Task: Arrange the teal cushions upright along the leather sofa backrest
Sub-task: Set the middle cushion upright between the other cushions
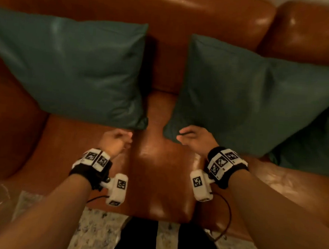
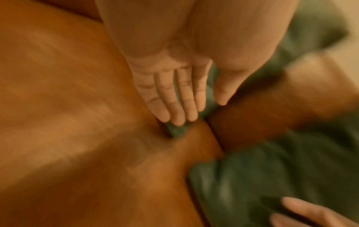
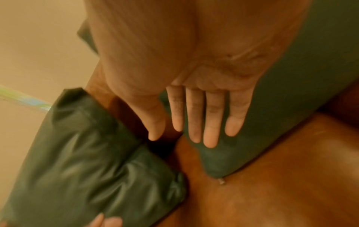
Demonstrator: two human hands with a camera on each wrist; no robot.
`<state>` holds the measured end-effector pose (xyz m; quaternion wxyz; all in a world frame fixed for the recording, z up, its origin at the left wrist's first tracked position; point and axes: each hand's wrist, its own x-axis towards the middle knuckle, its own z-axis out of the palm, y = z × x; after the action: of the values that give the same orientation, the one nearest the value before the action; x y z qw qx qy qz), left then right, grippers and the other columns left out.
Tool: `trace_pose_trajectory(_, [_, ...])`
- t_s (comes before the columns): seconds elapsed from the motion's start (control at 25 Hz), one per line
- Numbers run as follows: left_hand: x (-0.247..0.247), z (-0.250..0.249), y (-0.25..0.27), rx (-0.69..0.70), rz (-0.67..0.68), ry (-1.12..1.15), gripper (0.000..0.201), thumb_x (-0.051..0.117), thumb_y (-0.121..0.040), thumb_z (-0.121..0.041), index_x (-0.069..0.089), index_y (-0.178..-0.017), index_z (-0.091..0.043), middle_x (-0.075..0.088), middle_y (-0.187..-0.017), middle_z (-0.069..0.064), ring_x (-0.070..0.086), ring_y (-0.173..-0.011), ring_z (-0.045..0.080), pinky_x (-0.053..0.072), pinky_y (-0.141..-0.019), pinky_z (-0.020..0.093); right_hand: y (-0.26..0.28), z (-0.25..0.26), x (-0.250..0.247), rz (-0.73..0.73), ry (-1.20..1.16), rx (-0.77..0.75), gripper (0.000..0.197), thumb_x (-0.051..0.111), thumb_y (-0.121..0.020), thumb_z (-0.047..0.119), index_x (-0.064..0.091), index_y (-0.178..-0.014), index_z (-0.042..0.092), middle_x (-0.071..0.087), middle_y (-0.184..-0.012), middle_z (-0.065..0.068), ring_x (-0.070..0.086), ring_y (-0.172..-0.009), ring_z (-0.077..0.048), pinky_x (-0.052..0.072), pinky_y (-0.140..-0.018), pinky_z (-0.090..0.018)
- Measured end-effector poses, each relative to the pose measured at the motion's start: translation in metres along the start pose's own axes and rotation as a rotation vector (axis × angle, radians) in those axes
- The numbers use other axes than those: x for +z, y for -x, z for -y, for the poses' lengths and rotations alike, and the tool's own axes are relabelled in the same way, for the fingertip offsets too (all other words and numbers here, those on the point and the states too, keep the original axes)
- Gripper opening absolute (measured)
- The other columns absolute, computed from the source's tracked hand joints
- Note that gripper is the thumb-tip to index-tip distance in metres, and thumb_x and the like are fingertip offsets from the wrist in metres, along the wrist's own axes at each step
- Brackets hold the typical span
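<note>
Left cushion (image 1: 76,67): leans on the sofa (image 1: 156,172) back; my left hand (image 1: 115,141) is open.
Right cushion (image 1: 245,95): my open right hand (image 1: 195,137) rests by its front corner.

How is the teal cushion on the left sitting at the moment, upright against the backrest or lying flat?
Upright: the left teal cushion stands on its lower edge on the seat, leaning back against the backrest.

Home living room: leather sofa (image 1: 167,11), teal cushions (image 1: 76,69), patterned rug (image 1: 97,232).
</note>
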<state>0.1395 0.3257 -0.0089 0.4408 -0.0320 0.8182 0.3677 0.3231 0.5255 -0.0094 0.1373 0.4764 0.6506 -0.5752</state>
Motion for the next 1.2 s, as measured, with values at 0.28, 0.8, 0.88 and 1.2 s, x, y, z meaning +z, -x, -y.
trace_pose_trajectory(0.28, [0.165, -0.073, 0.035, 0.217, 0.122, 0.102, 0.088, 0.079, -0.057, -0.069, 0.052, -0.131, -0.029, 0.066, -0.133, -0.001, 0.067, -0.115, 0.023, 0.059, -0.097, 0.045, 0.062, -0.101, -0.192, -0.356, 0.094, 0.175, 0.045, 0.076, -0.072, 0.067, 0.072, -0.088, 0.025, 0.073, -0.1, -0.003, 0.069, -0.099, -0.025, 0.051, -0.079, -0.028])
trace_pose_trajectory(0.8, [0.187, -0.108, 0.047, 0.192, 0.072, 0.499, 0.042, 0.069, -0.08, -0.055, 0.059, -0.119, -0.046, 0.065, -0.129, -0.013, 0.06, -0.123, 0.021, 0.043, -0.11, 0.064, 0.041, -0.114, -0.218, -0.526, -0.541, -0.199, 0.119, 0.093, -0.051, 0.057, 0.035, -0.15, 0.03, 0.053, -0.148, 0.004, 0.054, -0.134, -0.018, 0.048, -0.111, -0.047])
trace_pose_trajectory(0.88, [0.187, -0.113, 0.037, 0.166, 0.072, 0.434, 0.06, 0.071, -0.073, -0.062, 0.054, -0.129, -0.047, 0.061, -0.138, -0.013, 0.057, -0.128, 0.023, 0.042, -0.109, 0.065, 0.037, -0.116, -0.216, -0.562, -0.471, -0.2, 0.108, 0.09, -0.064, 0.047, 0.031, -0.153, 0.029, 0.05, -0.151, 0.001, 0.05, -0.137, -0.021, 0.045, -0.114, -0.045])
trace_pose_trajectory(1.2, [0.179, -0.118, 0.03, 0.131, 0.058, 0.286, 0.088, 0.07, -0.066, -0.068, 0.035, -0.145, -0.05, 0.046, -0.153, -0.011, 0.05, -0.13, 0.022, 0.043, -0.107, 0.058, 0.032, -0.114, -0.222, -0.56, -0.399, -0.092, 0.128, 0.087, -0.048, 0.069, 0.023, -0.154, 0.036, 0.047, -0.155, -0.002, 0.049, -0.139, -0.028, 0.046, -0.112, -0.05])
